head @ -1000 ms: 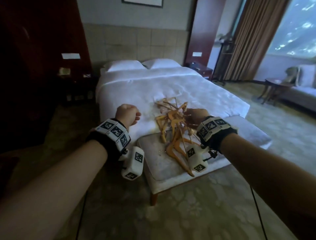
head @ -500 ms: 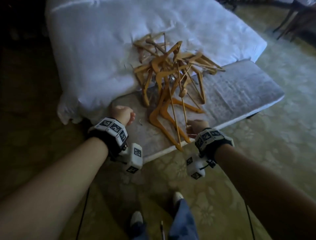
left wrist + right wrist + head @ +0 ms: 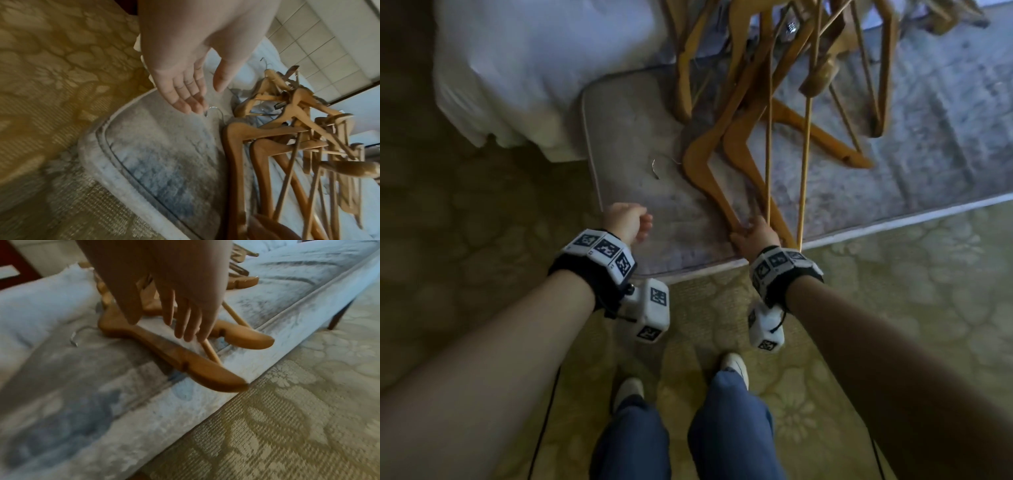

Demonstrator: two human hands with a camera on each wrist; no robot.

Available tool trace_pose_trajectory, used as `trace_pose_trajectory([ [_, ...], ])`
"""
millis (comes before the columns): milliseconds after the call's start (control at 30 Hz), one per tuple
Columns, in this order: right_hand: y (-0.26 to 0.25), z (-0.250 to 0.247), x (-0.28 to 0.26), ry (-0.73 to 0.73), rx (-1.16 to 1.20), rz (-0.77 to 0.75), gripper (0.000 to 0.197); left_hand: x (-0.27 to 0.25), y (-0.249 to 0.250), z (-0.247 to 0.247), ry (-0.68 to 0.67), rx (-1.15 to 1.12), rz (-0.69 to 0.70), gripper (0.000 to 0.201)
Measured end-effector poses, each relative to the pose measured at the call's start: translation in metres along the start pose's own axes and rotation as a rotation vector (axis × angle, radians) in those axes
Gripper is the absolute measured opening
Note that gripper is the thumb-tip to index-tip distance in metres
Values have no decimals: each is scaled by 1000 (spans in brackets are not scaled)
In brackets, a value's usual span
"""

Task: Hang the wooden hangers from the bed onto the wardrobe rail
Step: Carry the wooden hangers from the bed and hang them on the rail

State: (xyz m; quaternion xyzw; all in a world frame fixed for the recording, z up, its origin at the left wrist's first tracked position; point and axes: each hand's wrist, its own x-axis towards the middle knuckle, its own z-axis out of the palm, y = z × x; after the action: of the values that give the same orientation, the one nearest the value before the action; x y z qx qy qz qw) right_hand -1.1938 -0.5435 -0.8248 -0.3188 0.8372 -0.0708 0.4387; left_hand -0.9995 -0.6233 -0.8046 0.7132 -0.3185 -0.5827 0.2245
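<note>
Grey bench (image 3: 640, 219) at the bed's (image 3: 524, 61) foot — tangled wooden hangers (image 3: 753, 113) atop.

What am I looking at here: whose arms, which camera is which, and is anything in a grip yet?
No machine: a person's two bare arms wearing marker-covered wristbands. The big picture comes from a head camera looking down; the other two look along each hand. A tangled pile of wooden hangers lies on a grey padded bench at the foot of the white bed. The right hand reaches the nearest hanger, fingers straight, touching its thin bar; no grip yet. The left hand hovers open, empty.
</note>
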Motion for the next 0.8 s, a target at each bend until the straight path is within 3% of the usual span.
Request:
trace_pose_trajectory([
  [133,5,14,11,60,-374,-82,46,11,-12,11,-5,-10,-26,19],
  [333,-33,-24,-19,-46,-244,-107,22,-26,24,9,-16,-80,-91,11],
  [433,-53,-48,-39,-30,-216,-174,24,-62,44,18,-151,-86,-262,12],
  [500,-53,-59,-39,-25,-141,-73,34,-78,44,32,-218,-50,-325,31],
  [600,-33,-50,-31,-97,33,16,60,-67,27,50,-149,10,-255,48],
  [700,-14,-22,-23,-176,36,58,63,-44,-1,49,-82,100,-208,45],
  [800,-7,3,-15,-241,150,63,67,-28,-24,48,-137,6,-269,36],
])
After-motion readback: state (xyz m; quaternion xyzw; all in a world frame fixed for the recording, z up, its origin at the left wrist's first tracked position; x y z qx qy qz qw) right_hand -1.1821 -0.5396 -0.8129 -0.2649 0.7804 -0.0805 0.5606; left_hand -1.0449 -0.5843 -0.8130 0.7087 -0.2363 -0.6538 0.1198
